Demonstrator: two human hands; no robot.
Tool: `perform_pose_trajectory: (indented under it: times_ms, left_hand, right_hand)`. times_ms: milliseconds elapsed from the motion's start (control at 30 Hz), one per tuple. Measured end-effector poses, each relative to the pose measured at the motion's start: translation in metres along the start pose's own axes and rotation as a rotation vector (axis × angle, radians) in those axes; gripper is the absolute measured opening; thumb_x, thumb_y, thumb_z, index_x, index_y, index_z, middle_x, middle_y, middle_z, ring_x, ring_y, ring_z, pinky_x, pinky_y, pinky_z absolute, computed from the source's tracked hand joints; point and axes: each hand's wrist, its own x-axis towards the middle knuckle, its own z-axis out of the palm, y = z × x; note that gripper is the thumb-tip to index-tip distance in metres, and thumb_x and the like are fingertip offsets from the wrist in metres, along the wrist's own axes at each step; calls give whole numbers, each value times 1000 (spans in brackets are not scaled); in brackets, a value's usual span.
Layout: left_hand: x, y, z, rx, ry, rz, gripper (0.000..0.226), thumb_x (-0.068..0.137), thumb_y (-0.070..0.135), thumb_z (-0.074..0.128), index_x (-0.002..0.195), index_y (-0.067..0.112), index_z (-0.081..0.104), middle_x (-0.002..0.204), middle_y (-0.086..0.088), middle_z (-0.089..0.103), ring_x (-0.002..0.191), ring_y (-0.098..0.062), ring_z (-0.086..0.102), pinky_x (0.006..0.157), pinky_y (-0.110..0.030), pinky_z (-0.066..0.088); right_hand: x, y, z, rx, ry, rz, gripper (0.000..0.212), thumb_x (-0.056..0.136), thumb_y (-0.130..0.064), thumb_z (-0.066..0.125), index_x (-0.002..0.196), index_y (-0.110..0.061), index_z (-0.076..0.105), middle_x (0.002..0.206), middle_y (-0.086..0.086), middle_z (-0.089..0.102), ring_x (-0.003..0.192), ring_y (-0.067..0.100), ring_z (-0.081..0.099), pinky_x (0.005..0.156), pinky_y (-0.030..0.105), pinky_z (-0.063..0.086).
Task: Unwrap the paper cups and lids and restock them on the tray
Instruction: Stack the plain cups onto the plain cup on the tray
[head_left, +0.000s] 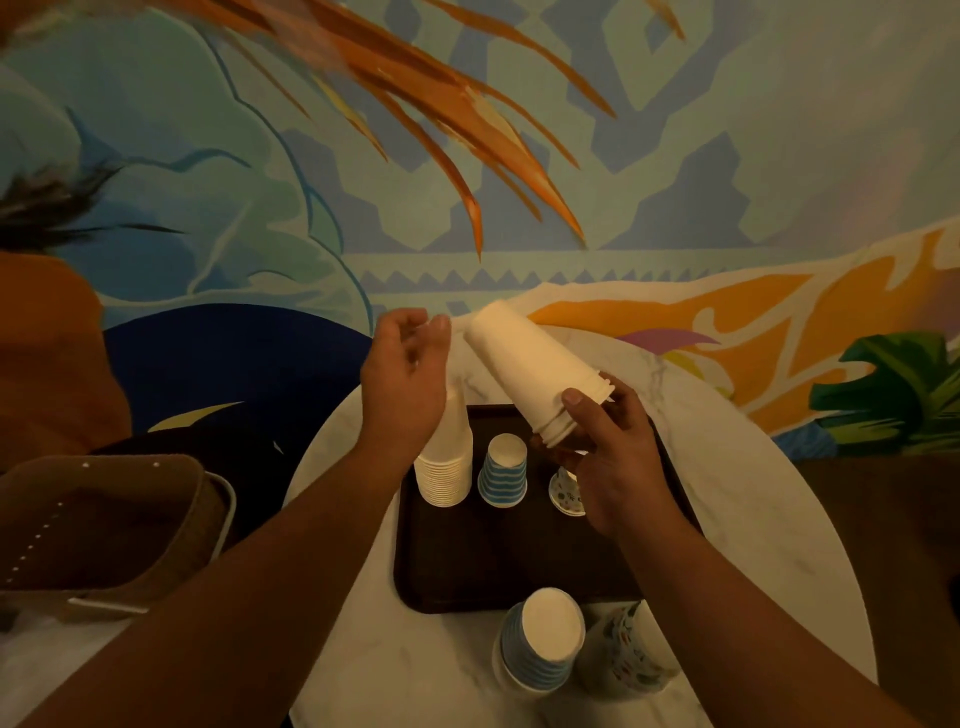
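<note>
The round marble table (769, 519) carries a dark tray (467, 566) mid-table; striped cups (540, 649) and patterned cups (631, 660) stand at its near edge.

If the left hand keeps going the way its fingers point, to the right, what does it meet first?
Most likely the tilted stack of white cups held by the right hand. The left hand, fingers loosely curled, points at the stack's upper end across a narrow gap, though depth is hard to judge.

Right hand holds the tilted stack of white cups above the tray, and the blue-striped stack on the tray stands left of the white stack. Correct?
Not quite. In the head view the blue-striped stack stands right of the white stack on the tray. The right hand does hold the tilted stack of white cups.
</note>
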Motion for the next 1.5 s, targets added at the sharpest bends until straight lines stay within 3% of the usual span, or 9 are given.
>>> perform_pose_trajectory:
  times_ms: [133, 200, 433, 600, 833, 967, 1133, 1367, 1500]
  left_hand:
    - [-4, 30, 16, -413, -168, -440, 56, 88, 32, 67, 137, 27, 39, 129, -1, 51, 111, -24, 58, 87, -47, 56]
    - [-2, 32, 17, -433, -154, -475, 55, 88, 28, 67, 136, 27, 41, 134, -4, 49, 111, -26, 57, 85, -50, 56]
    - [32, 49, -18, -158, 114, -23, 42, 91, 27, 64, 128, 28, 43, 122, 4, 52, 107, -12, 56, 93, -37, 52]
    - [13, 8, -17, 263, -112, 113, 47, 86, 26, 71, 125, 29, 44, 123, 7, 44, 112, -13, 46, 88, -31, 45]
    - [-4, -47, -11, 522, -301, 31, 49, 87, 32, 69, 128, 18, 47, 139, -3, 44, 126, -19, 45, 94, -22, 35]
    - [-4, -10, -6, 173, -19, 146, 31, 92, 39, 60, 119, 27, 51, 129, 9, 48, 115, -5, 50, 93, -19, 43]
    - [-6, 39, 11, -414, -206, -400, 49, 91, 37, 62, 134, 32, 40, 131, -3, 48, 110, -23, 58, 83, -44, 58]
    - [-6, 40, 16, -429, -98, -387, 21, 95, 32, 57, 115, 31, 49, 124, -2, 53, 109, -23, 57, 73, -40, 59]
    - [8, 48, 5, -405, -4, -284, 17, 95, 34, 56, 112, 31, 50, 116, 1, 58, 106, -21, 59, 81, -45, 58]
  right_hand:
    - [-4, 2, 11, 15, -101, -2, 55, 64, -19, 74, 115, -26, 55, 121, 3, 58, 107, 30, 62, 79, 47, 58]
    - [-5, 4, 12, 14, -109, -5, 61, 63, -20, 75, 121, -24, 54, 121, 2, 59, 106, 28, 64, 82, 49, 57]
    - [-1, -1, -4, 80, 22, -31, 72, 61, -24, 77, 128, -22, 49, 128, 4, 56, 113, 34, 61, 77, 42, 58]
    - [-1, 0, -6, 65, 65, -20, 91, 47, -40, 91, 127, -27, 51, 132, 6, 53, 114, 36, 61, 79, 45, 58]
    - [-7, 5, -6, 24, 19, -25, 76, 66, -24, 74, 136, -23, 44, 129, 3, 54, 114, 32, 60, 84, 45, 57]
    - [-7, 5, -1, 21, -32, -33, 69, 66, -21, 72, 130, -24, 46, 120, -1, 58, 106, 29, 65, 76, 40, 58]
    - [-7, 6, 15, -10, -95, -43, 78, 55, -31, 83, 124, -26, 48, 127, 6, 57, 101, 27, 68, 80, 43, 58]
    - [-8, 8, 17, -72, -85, -79, 88, 42, -45, 93, 118, -29, 53, 128, 10, 56, 109, 30, 64, 77, 42, 58]
    - [-9, 2, 12, -42, -70, -69, 69, 61, -25, 77, 124, -26, 49, 127, 8, 56, 105, 28, 65, 76, 39, 58]
